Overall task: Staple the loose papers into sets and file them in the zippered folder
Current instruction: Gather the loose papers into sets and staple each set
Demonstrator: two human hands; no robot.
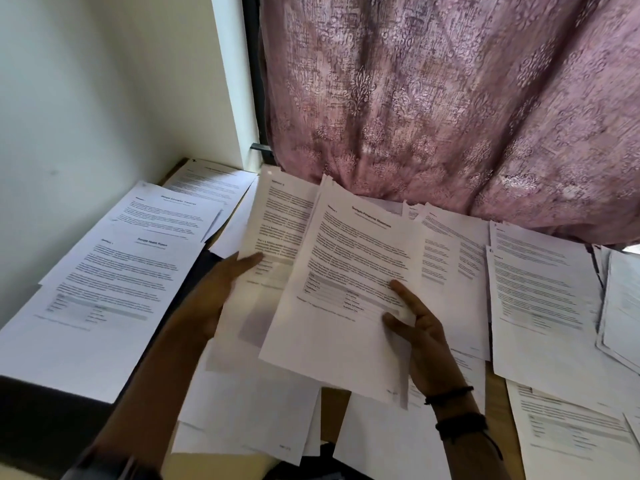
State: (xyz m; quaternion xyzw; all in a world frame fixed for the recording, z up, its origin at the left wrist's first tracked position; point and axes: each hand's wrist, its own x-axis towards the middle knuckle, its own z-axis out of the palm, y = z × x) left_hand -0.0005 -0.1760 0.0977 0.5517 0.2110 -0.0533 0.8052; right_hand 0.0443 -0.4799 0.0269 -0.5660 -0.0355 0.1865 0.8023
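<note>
While raised over a desk (332, 410), gripped at the lower right edge by the right hand (422, 341), thumb and forefinger spread on its face: a printed sheet (346, 265). Tucked partly behind it, a second sheet (273, 230), held at its left edge by the blurred left hand (214, 296), fingers nearly straight. To the right, loose papers (540, 306) overlapping on the desk. At left, a stack (104, 289) of pages atop something dark (52, 410), unclear whether the folder. Behind, a pink curtain (450, 98).
</note>
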